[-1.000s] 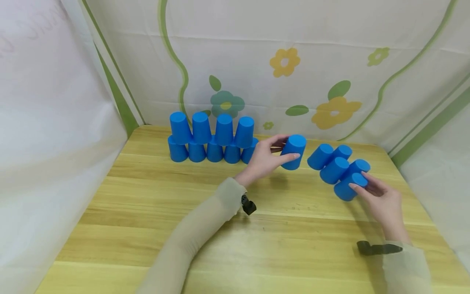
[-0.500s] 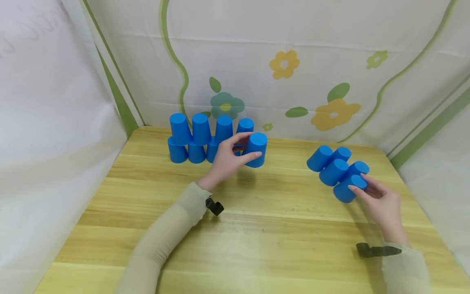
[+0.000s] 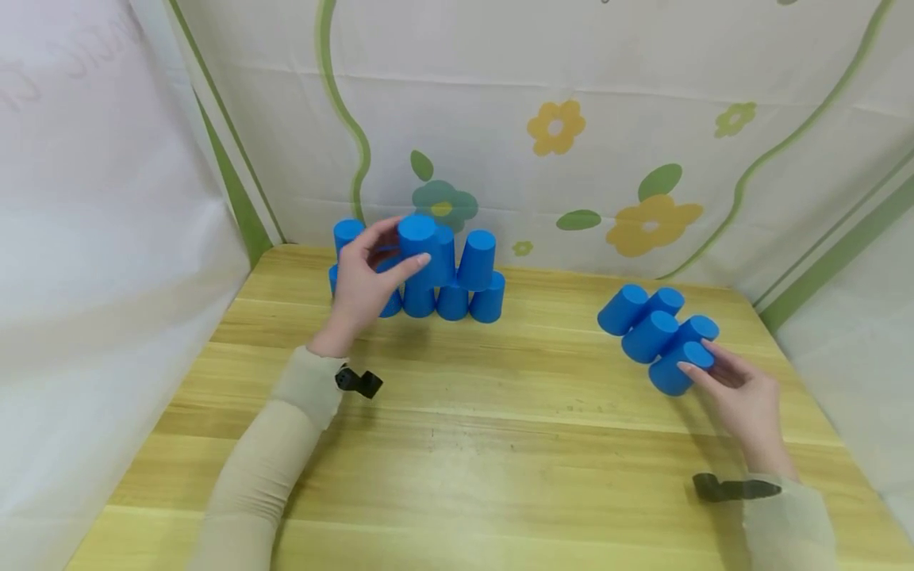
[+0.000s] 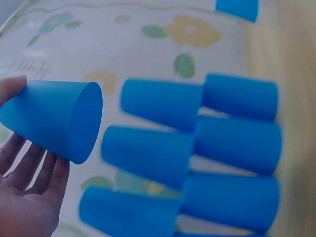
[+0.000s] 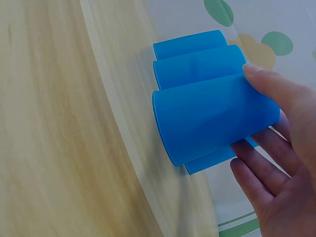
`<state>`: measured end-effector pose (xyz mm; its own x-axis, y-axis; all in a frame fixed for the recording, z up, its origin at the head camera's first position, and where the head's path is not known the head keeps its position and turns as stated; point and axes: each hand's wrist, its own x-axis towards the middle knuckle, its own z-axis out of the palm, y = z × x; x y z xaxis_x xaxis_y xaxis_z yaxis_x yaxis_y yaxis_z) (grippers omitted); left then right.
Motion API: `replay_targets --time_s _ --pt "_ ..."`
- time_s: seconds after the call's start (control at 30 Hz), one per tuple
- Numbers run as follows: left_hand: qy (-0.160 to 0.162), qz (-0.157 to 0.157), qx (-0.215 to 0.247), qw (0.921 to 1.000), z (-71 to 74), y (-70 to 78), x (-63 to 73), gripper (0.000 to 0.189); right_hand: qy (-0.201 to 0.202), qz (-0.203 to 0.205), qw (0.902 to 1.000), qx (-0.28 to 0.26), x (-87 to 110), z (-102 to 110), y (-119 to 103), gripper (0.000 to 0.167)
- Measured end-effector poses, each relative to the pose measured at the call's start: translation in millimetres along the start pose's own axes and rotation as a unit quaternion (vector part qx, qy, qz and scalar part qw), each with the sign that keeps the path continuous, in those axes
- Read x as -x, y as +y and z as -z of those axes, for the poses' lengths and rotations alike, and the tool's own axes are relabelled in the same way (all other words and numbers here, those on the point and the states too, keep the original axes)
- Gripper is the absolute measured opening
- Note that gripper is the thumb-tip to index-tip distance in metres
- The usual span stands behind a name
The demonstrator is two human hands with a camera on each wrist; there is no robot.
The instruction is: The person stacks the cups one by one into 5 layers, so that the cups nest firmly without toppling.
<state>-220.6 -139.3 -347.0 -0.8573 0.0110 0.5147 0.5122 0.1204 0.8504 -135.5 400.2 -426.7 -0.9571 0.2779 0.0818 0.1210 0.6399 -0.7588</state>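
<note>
At stack [image 3: 480, 270], we see L hand [image 3: 360, 289] clamped round inv. cup [image 3: 417, 247], prob. so rim [image 4: 69, 126] clears. R hand [image 3: 746, 396] pinches front cup [image 3: 671, 374].

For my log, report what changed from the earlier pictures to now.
The left grip carried its lifted cup leftward and up, from right of the stacked cups to in front of them. Nothing was let go. The right grip stayed on its nearest cup; the stacked cups look unmoved.

And across the head view, wooden table [image 3: 457, 476] spreading at six o'clock, white backdrop [image 3: 443, 103] up at twelve, teal flower [image 3: 431, 196] printed there, yellow-orange bloom [image 3: 567, 137] at one, pale curtain [image 3: 93, 206] at nine to ten!
</note>
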Motion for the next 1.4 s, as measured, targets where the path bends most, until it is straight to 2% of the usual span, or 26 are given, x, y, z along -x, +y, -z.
replay_targets --time_s 0.27,0.37,0.53,0.77,1.0,1.2,1.4 --pt "0.067 -0.028 -0.008 0.9974 34.8 8.4 -22.8 0.045 -0.004 -0.006 1.0000 -0.001 -0.3 -0.6 1.5 0.070" --pt "0.077 -0.017 -0.028 0.9965 44.0 10.2 -32.0 0.046 -0.006 -0.006 1.0000 0.000 -0.3 -0.9 2.6 0.070" --pt "0.074 0.011 -0.060 0.9954 54.3 6.3 -44.9 0.051 -0.012 -0.012 0.9998 0.006 -0.2 -1.5 2.9 0.071" --pt "0.074 0.047 -0.069 0.9938 60.8 -6.0 -52.0 0.054 -0.020 -0.022 0.9995 0.008 -0.7 -2.2 3.6 0.072" --pt "0.073 0.054 -0.081 0.9926 65.2 -15.3 -52.9 0.053 -0.020 -0.025 0.9995 0.004 0.0 -3.0 3.1 0.072" --pt "0.067 0.069 -0.087 0.9916 65.4 -16.4 -53.9 0.057 -0.017 -0.023 0.9996 -0.003 0.2 -1.6 1.7 0.070" --pt "0.062 0.070 -0.091 0.9915 65.0 -15.3 -54.4 0.058 -0.017 -0.004 0.9998 0.002 3.4 -2.5 -4.9 0.069"
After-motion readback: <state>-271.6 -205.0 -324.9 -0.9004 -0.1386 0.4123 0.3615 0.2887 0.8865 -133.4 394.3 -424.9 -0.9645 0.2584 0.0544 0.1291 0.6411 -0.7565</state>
